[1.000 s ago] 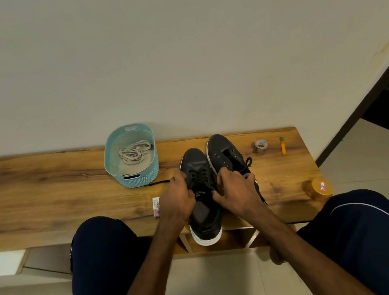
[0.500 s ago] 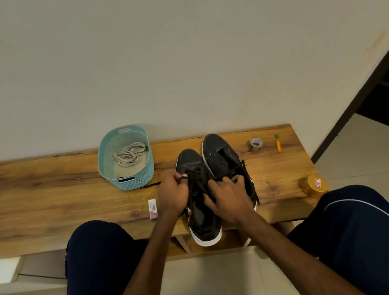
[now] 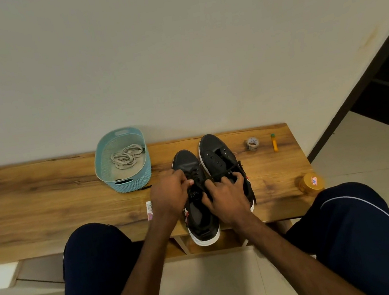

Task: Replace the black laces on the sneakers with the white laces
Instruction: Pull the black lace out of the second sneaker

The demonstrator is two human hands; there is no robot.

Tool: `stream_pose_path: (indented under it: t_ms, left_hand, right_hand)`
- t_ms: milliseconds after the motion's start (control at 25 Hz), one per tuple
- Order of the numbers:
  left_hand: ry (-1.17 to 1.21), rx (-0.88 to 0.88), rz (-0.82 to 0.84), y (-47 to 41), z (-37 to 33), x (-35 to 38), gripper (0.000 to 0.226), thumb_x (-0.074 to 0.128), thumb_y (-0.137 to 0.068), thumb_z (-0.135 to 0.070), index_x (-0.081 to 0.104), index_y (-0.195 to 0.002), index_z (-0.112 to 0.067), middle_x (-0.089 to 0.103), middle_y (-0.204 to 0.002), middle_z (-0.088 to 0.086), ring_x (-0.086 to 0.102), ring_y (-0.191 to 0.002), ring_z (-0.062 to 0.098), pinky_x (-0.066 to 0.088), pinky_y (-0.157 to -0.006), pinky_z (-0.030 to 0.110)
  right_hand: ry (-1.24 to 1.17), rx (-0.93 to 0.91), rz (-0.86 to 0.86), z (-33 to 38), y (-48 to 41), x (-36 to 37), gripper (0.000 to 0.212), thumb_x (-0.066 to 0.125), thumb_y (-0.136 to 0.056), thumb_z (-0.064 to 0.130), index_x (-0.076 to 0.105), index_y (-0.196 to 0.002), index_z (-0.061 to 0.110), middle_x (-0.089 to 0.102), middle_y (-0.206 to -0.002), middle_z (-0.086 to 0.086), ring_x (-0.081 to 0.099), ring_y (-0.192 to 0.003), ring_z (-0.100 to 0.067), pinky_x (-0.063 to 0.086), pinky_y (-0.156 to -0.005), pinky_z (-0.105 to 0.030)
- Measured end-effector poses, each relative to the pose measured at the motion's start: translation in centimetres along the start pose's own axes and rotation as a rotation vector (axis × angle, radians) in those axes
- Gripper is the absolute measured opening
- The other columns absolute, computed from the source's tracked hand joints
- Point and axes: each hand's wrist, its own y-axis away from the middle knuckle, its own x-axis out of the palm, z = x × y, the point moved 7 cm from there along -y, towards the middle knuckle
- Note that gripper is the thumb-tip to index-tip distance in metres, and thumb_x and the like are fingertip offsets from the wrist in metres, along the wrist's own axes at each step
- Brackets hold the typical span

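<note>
Flanking sneakers (image 3: pixel 214 149): basket (image 3: pixel 127 183) holding white laces (image 3: pixel 125 157), tape roll (image 3: pixel 252 143). Left hand (image 3: pixel 170 194) pinches black lace (image 3: pixel 226 169); right hand (image 3: pixel 226 193) curled, gripping it.

Sneakers (image 3: pixel 208 178) blk w/ white soles; laces (image 3: pixel 125 157) off-white; basket (image 3: pixel 127 181) teal, woven texture; bench (image 3: pixel 44 204) brown wood grain.

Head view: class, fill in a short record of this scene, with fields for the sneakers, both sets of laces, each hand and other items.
Sneakers: two black sneakers side by side on the wooden table
Black laces: threaded in the sneakers
White laces: bundled in the teal basket
Left hand: pinches the black laces
Right hand: fingers curled on the black laces
Other: tape roll, yellow marker, orange jar
</note>
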Motion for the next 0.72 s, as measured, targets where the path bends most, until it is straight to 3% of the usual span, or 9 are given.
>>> stream_pose_path:
  t_ms: [80,160,200,240,360,440,560,640,720]
  left_hand:
    - [0.486,-0.309,-0.15,0.5,2.4,-0.6,0.018,0.058,-0.097,-0.031,0.06,-0.084,-0.018,0.06,-0.085,-0.004,0.057,-0.083,0.016,0.037,-0.062,0.025]
    - [0.982,-0.629,-0.197,1.3,4.6,0.4,0.021,0.055,-0.1,-0.024,0.058,-0.082,-0.014,0.059,-0.081,0.002,0.058,-0.086,0.025,0.043,-0.069,0.029]
    - [0.982,-0.669,-0.175,1.5,4.9,0.7,0.019,0.053,-0.101,-0.024,0.058,-0.086,-0.012,0.06,-0.083,0.004,0.058,-0.089,0.027,0.044,-0.073,0.033]
    - [0.8,-0.602,-0.152,1.4,4.8,0.4,0.017,0.054,-0.1,-0.027,0.058,-0.093,-0.012,0.062,-0.091,0.005,0.059,-0.094,0.027,0.044,-0.076,0.035]
    - [0.068,-0.053,-0.03,0.4,1.2,-0.1,0.035,0.059,-0.095,-0.037,0.056,-0.126,-0.022,0.057,-0.124,-0.001,0.053,-0.113,0.02,0.046,-0.089,0.04]
    - [-0.173,0.102,0.1,0.5,-0.7,0.6,0.03,0.057,-0.095,-0.039,0.059,-0.123,-0.027,0.057,-0.124,-0.004,0.051,-0.116,0.019,0.042,-0.093,0.038]
    - [-0.181,0.06,0.032,0.4,-1.0,-0.4,0.02,0.057,-0.096,-0.038,0.065,-0.106,-0.023,0.061,-0.109,-0.004,0.056,-0.101,0.017,0.042,-0.083,0.033]
    - [0.014,-0.05,-0.172,0.8,-0.2,-2.6,0.014,0.061,-0.094,-0.036,0.065,-0.096,-0.022,0.061,-0.1,-0.005,0.057,-0.09,0.014,0.041,-0.073,0.031]
    - [0.303,-0.307,-0.385,1.2,2.8,-5.5,0.01,0.065,-0.092,-0.032,0.064,-0.091,-0.022,0.061,-0.097,-0.006,0.057,-0.086,0.013,0.039,-0.07,0.031]
  right_hand:
    - [-0.006,0.011,0.011,0.0,0.0,0.1,0.026,0.042,-0.095,0.044,0.058,-0.099,0.025,0.07,-0.082,0.003,0.06,-0.09,-0.022,0.029,-0.102,-0.053]
    - [-0.003,0.019,0.016,0.1,-0.1,0.2,0.028,0.039,-0.096,0.046,0.059,-0.102,0.026,0.071,-0.083,0.004,0.059,-0.091,-0.021,0.027,-0.104,-0.053]
    - [0.004,0.022,0.017,0.1,-0.1,0.2,0.029,0.039,-0.096,0.046,0.059,-0.102,0.027,0.071,-0.083,0.004,0.059,-0.091,-0.021,0.027,-0.104,-0.053]
    - [0.015,0.024,0.02,0.1,-0.2,0.2,0.029,0.039,-0.096,0.045,0.06,-0.102,0.026,0.071,-0.083,0.004,0.06,-0.091,-0.022,0.027,-0.103,-0.053]
    - [0.057,0.019,-0.005,0.4,-0.3,0.2,0.025,0.044,-0.095,0.043,0.062,-0.096,0.024,0.07,-0.076,0.003,0.061,-0.085,-0.023,0.029,-0.101,-0.055]
    - [0.077,0.03,-0.015,0.3,-0.2,0.1,0.023,0.048,-0.093,0.042,0.062,-0.092,0.024,0.069,-0.071,0.002,0.062,-0.081,-0.024,0.031,-0.098,-0.056]
    - [0.082,0.035,-0.01,0.4,-0.3,0.1,0.022,0.048,-0.093,0.041,0.062,-0.093,0.024,0.069,-0.071,0.002,0.061,-0.08,-0.025,0.032,-0.098,-0.056]
    - [0.069,0.038,-0.002,0.3,-0.3,0.1,0.022,0.047,-0.094,0.041,0.062,-0.095,0.024,0.069,-0.073,0.002,0.061,-0.082,-0.025,0.032,-0.1,-0.057]
    - [0.06,0.054,-0.007,0.2,-0.3,0.0,0.022,0.046,-0.095,0.04,0.062,-0.095,0.024,0.07,-0.073,0.002,0.062,-0.082,-0.025,0.031,-0.101,-0.057]
